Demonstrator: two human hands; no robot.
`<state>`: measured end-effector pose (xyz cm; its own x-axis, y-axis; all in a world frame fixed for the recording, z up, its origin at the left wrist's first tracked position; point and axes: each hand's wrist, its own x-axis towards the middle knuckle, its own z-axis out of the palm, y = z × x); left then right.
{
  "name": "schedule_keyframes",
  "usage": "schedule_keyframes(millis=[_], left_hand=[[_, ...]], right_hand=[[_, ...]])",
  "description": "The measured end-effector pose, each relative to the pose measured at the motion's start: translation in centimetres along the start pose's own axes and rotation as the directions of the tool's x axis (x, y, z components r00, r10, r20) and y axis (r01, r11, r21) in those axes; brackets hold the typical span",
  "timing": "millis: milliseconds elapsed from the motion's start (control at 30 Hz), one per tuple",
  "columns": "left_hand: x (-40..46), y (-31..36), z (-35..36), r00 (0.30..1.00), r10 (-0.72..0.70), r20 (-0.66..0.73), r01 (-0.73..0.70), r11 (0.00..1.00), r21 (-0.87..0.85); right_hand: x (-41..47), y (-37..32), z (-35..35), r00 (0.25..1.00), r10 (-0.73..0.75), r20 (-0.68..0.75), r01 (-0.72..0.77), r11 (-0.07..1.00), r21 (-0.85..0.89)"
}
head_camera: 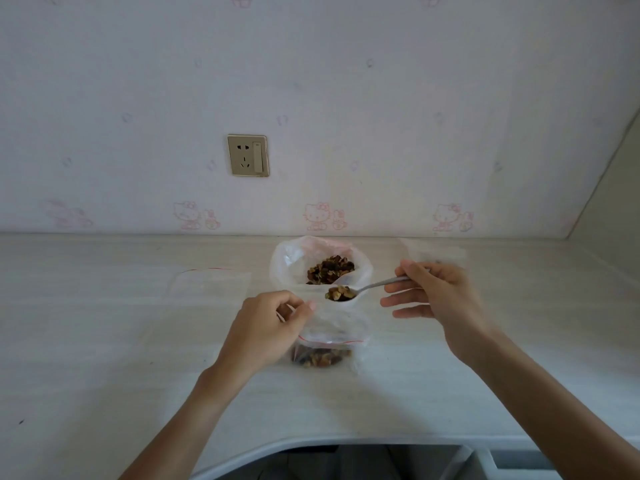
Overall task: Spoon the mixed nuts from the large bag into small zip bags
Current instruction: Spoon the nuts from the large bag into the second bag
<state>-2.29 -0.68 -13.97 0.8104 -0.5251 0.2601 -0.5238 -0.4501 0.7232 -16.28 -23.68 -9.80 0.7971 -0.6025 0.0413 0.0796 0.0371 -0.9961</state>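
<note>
Clear, thin plastic makes up the small zip bag [329,336], so it is likely to be light, limp and slippery; it probably will not stand or stay open unaided. The sensible hold is at the rim beside the red zip line, and that is where the left hand [266,327] pinches it, fingers curled on the left edge of the mouth, lifting it off the pale surface [104,341]. A layer of nuts already sits in its bottom.

The right hand [433,296] pinches the far end of a metal spoon [367,287] between thumb and forefinger, the other fingers spread loose. The spoon is stiff, but its heaped load of mixed nuts [340,293] is loose and would roll off if tipped. Its bowl hangs just above the small bag's mouth, between the two hands.

Behind it stands the large bag [287,265], open, its nuts showing. Another empty zip bag [207,284] lies flat to the left, well apart from either hand.
</note>
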Motion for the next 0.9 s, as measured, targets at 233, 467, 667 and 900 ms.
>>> schedule_keyframes(millis=[233, 467, 667, 900], left_hand=[[-0.2, 0.5, 0.1, 0.999, 0.006, 0.04, 0.0, 0.987, -0.16], [-0.4, -0.2, -0.5, 0.999, -0.032, 0.014, 0.034, 0.989, -0.147], [0.0, -0.2, -0.6, 0.997, -0.071, 0.038, 0.074, 0.994, -0.084], [2.1, -1.3, -1.5, 0.973, -0.143, -0.183, 0.146, 0.989, 0.001]], right_hand=[[-2.5, 0.7, -0.2, 0.946, -0.276, 0.171, 0.323, 0.844, -0.428], [-4.2, -1.1, -0.5, 0.501, -0.568, 0.653, 0.821, 0.074, -0.566], [-2.7, -0.7, -0.1, 0.855, -0.481, 0.195, 0.519, 0.788, -0.332], [0.5, 0.7, 0.2, 0.997, 0.011, -0.075, -0.006, 0.998, 0.063]])
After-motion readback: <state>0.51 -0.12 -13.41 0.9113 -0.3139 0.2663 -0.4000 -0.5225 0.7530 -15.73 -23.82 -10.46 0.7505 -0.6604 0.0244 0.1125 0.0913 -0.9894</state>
